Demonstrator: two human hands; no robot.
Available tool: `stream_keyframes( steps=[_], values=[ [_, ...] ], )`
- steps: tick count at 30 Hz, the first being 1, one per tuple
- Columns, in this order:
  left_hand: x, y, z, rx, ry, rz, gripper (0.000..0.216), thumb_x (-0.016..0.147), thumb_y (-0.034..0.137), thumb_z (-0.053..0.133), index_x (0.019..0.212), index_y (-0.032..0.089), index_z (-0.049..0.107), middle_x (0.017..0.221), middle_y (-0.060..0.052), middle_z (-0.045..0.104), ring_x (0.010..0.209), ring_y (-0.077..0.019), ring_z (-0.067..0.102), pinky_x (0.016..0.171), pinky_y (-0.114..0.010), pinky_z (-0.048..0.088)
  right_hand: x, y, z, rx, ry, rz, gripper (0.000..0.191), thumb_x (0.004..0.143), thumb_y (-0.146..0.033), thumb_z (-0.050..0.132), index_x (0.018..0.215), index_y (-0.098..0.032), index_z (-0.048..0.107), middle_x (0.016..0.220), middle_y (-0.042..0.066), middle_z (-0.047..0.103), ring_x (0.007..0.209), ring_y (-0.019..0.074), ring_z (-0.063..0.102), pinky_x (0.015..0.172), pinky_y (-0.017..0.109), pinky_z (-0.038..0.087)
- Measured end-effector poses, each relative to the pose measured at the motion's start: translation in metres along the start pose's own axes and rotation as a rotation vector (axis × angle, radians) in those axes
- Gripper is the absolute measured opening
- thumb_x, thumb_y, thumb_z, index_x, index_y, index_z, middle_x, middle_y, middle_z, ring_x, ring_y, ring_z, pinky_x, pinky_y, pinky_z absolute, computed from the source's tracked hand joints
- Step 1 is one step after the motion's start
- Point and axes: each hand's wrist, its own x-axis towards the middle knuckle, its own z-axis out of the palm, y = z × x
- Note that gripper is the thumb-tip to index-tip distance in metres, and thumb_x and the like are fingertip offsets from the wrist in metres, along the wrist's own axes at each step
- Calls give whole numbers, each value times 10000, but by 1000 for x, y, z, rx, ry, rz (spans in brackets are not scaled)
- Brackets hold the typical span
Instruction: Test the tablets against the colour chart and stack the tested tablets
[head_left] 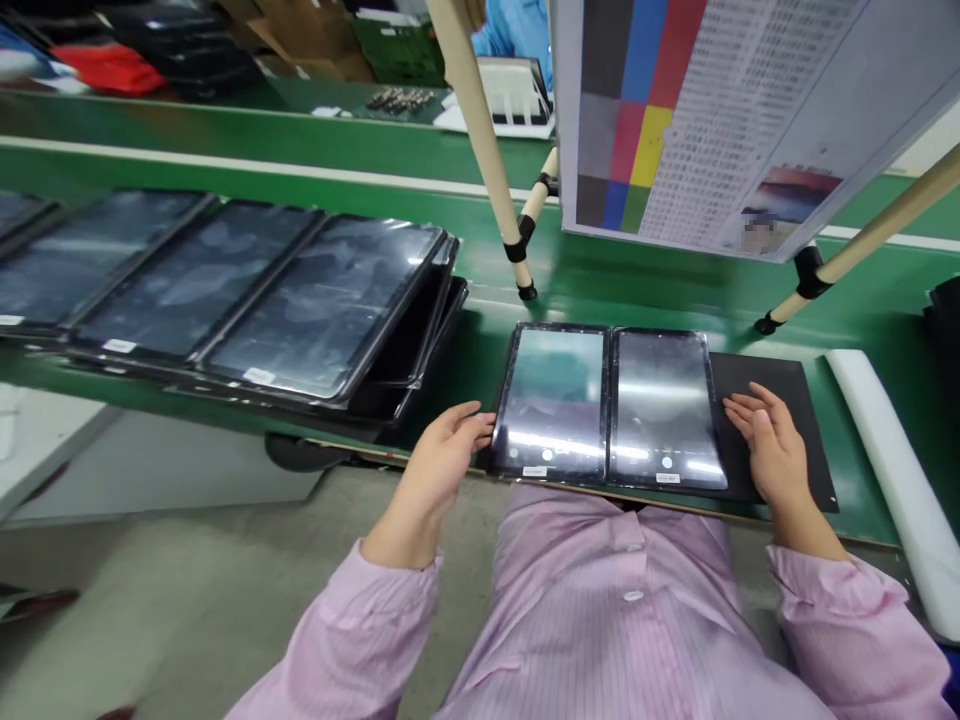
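Two tablet-like screens lie side by side at the front edge of the green bench: a left screen and a right screen. Each has a dark frame, a lit-looking or reflective face and a small white label at its lower edge. My left hand is at the outer edge of the left screen, fingers stretched out, fingertips at or touching that edge. Over a black mat, my right hand has its fingers apart, just right of the right screen and holding nothing.
Stacked trays of dark screens fill the bench at left. A pole stand holds a printed colour chart. A white foam strip lies at right. Beyond the green bench, a person in blue is partly visible.
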Motion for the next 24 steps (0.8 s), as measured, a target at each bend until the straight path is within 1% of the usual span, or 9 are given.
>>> stream_keyframes(
  steps=[5,8,11,14,16,17,19,22,24],
  values=[
    [2,9,14,-184,-163,-37,438,686,440,853,970,121,756,925,-116,792,816,-210,743,676,-262,556,0,7,7,-45,64,-32,579,1007,-669,557,1352,-210,628,1239,155,759,1145,278,780,1062,542,624],
    [-1,15,23,-251,-268,-36,496,696,435,892,1085,148,782,1021,-116,817,862,-244,776,696,-291,595,-2,-2,11,-101,155,-107,598,1016,-673,515,1330,-178,635,1197,181,766,1089,298,784,1030,587,623],
    [-9,14,25,-330,-302,-51,620,666,402,961,1209,174,767,1036,-103,830,846,-251,794,681,-300,618,-7,-28,23,-178,182,-223,557,975,-661,597,1252,-191,709,1183,176,772,1119,316,749,1107,624,558],
    [-22,16,22,-424,-307,-24,758,611,433,1025,1280,201,754,1074,-96,835,894,-265,809,709,-302,651,-18,-67,48,-210,-45,-349,496,955,-626,657,1269,-257,760,1304,135,759,1239,309,710,1149,549,550],
    [-34,22,21,-468,-338,20,787,619,476,1027,1318,247,750,1138,-91,831,966,-286,813,792,-342,677,-26,-93,66,-185,-272,-390,608,987,-621,622,1490,-280,644,1494,132,672,1380,314,643,1192,549,522],
    [-41,26,23,-487,-365,41,769,636,490,1019,1324,273,753,1164,-85,828,1000,-292,811,843,-366,682,-30,-104,74,-138,-334,-394,679,1000,-624,604,1584,-282,550,1569,133,614,1427,318,612,1209,558,507],
    [-52,35,29,-522,-421,85,685,673,499,1001,1292,314,772,1183,-64,828,1031,-283,809,935,-394,670,-34,-122,86,37,-323,-377,753,1015,-631,582,1662,-278,431,1642,130,541,1470,319,579,1228,562,490],
    [-61,46,47,-568,-440,180,566,694,498,990,1204,335,807,1154,-30,835,1032,-251,807,1029,-405,638,-31,-138,92,395,-169,-275,690,1010,-662,572,1587,-286,530,1616,96,578,1472,306,584,1241,541,488],
    [-63,48,62,-583,-377,292,529,715,510,974,1181,316,815,1172,-40,830,1083,-258,795,1070,-415,616,-24,-146,92,593,-155,-106,655,963,-731,600,1435,-282,666,1489,81,690,1430,313,624,1223,548,512]
  ],
)
